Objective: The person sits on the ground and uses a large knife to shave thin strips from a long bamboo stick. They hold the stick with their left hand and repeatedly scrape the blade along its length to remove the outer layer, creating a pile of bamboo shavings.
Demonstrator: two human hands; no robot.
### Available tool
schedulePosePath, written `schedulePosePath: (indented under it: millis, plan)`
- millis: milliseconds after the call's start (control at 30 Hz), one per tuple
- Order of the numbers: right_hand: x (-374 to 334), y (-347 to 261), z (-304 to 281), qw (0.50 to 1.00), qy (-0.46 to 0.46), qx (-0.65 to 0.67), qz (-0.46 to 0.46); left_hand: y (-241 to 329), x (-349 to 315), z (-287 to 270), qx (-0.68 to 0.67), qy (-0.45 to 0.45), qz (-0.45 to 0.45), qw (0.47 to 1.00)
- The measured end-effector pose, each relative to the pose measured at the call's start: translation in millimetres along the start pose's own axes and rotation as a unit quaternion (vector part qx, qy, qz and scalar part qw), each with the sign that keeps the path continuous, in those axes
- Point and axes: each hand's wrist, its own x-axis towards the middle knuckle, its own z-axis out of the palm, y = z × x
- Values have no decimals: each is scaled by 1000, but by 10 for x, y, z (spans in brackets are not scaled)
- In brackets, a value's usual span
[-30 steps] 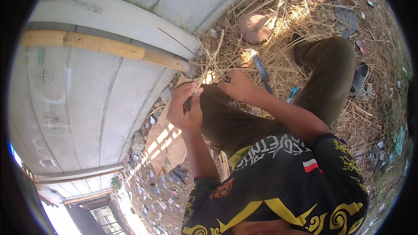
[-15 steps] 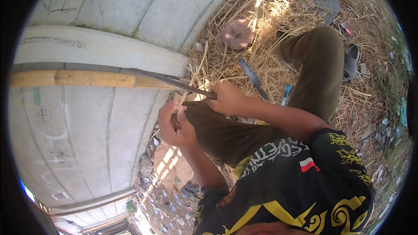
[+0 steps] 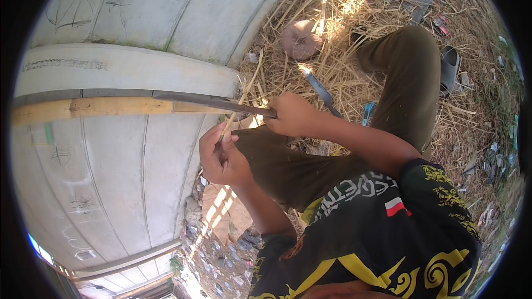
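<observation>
My left hand (image 3: 223,158) is closed, its fingers and thumb pinching a thin bamboo strip (image 3: 244,92) that slants up and to the right. My right hand (image 3: 295,115) is wrapped round the handle end of a long dark-bladed knife (image 3: 221,103). The blade points left and crosses the strip just above my left fingers; whether its edge bites into the strip I cannot tell. Behind the blade a thick yellow bamboo pole (image 3: 105,106) runs along the wall, and the blade's tip overlaps it. My right fist hides the handle.
A grey panel wall (image 3: 116,171) rises on the left. Bamboo shavings (image 3: 354,11) litter the ground around a round brownish block (image 3: 302,40). A second dark blade (image 3: 320,88) lies beside my bent leg (image 3: 407,72). A piece of cardboard (image 3: 213,210) lies near the wall.
The knife has turned slightly, its blade now lying more level against the pole. My right hand has shifted a little, while my left hand still pinches the strip in nearly the same place.
</observation>
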Motion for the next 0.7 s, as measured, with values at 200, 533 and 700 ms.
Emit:
schedulePosePath:
  millis: [200,533,700]
  plan:
    - [352,809,71,996,-10,-20,89,42,-132,96,-38,-28,-14,999]
    - [224,329,56,986,-10,-146,-76,-9,-62,-43,-18,21,-29,999]
    - [475,1370,130,979,-7,-86,185,66,-149,142,-34,-48,15,998]
